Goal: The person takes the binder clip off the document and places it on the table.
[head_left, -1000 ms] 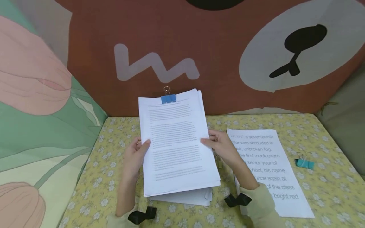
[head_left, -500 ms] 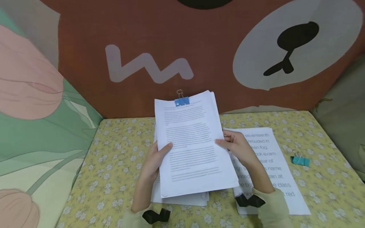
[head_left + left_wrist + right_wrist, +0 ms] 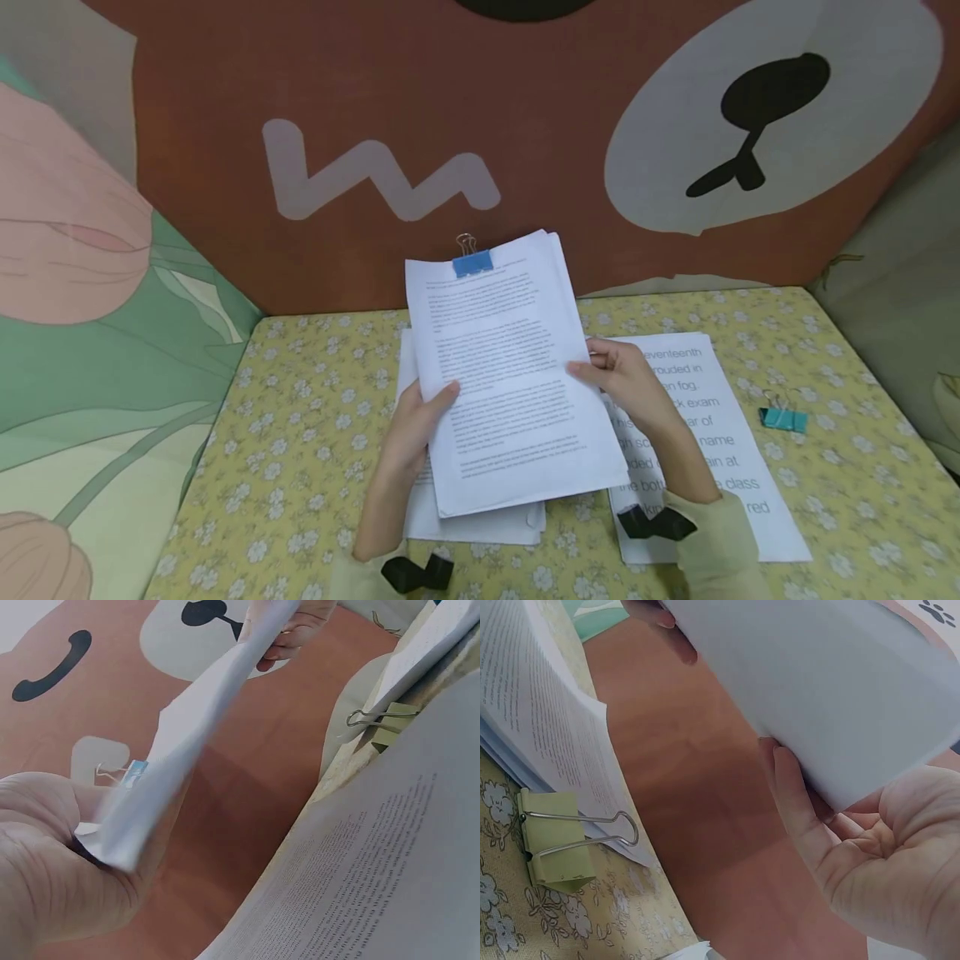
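Both hands hold a stack of printed sheets by its two sides, raised over the table and tilted. A blue binder clip sits on its top edge, its wire handles up. My left hand grips the left edge, thumb on the printed face. On the opposite edge my right hand pinches the sheets, thumb in front and fingers behind. The right wrist view shows the stack's blank back. Beneath lies another printed stack, mostly hidden in the head view.
A large-print stack lies at the right, partly behind the right forearm. Beyond it rests a teal binder clip. A yellow-green binder clip stands beside the lower stack. The flowered tabletop meets a brown cartoon backdrop.
The held stack has moved right over the table with both hands, uncovering the lower stack's left edge. It now hides the yellow-green clip in the head view. The grips look unchanged.
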Motion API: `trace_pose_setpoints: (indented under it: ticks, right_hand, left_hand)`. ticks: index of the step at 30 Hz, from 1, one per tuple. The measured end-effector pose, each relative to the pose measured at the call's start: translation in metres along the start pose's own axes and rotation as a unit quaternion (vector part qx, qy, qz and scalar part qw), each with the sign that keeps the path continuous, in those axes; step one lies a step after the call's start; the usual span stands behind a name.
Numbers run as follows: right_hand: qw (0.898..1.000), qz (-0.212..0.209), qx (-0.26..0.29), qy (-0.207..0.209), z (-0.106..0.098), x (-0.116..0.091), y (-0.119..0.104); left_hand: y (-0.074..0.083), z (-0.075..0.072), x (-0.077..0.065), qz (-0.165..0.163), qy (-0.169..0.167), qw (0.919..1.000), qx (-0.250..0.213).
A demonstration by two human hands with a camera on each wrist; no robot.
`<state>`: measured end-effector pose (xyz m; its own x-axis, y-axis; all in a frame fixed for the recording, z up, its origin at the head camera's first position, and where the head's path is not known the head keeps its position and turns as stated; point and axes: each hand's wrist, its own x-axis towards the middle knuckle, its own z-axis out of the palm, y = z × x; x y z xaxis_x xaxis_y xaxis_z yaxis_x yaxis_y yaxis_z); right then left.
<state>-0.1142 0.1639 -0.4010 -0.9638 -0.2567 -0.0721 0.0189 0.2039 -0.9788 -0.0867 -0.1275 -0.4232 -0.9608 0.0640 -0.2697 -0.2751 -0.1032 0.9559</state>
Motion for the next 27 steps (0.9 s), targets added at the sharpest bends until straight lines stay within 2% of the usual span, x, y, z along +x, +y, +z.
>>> trace_pose_setpoints:
  ticks: [5, 11, 15, 20, 23, 27]
  right_hand:
    - [1.000, 0.004, -0.014, 0.000, -0.001, 0.002, 0.001]
    - [1.000, 0.026, -0.007, -0.002, -0.001, 0.003, 0.001]
    - [0.999, 0.024, 0.006, 0.035, -0.005, 0.002, -0.001]
    - [0.995, -0.011, 0.045, 0.091, -0.020, -0.002, -0.002]
    - [0.992, -0.027, 0.036, 0.121, -0.029, -0.003, -0.006]
    - [0.989, -0.043, 0.003, 0.141, -0.037, 0.003, -0.022]
  left_hand:
    - [0.000, 0.000, 0.000, 0.011, 0.012, 0.9998, 0.013]
    - [0.001, -0.003, -0.001, 0.015, 0.015, 0.9993, 0.030]
    - [0.000, -0.004, -0.002, 0.016, 0.010, 0.9994, 0.030]
    - [-0.002, -0.004, -0.001, 0.015, -0.016, 0.9997, 0.013]
    - [-0.003, -0.003, -0.001, 0.014, -0.026, 0.9995, 0.007]
    - [-0.003, -0.003, -0.002, 0.020, -0.023, 0.9995, 0.011]
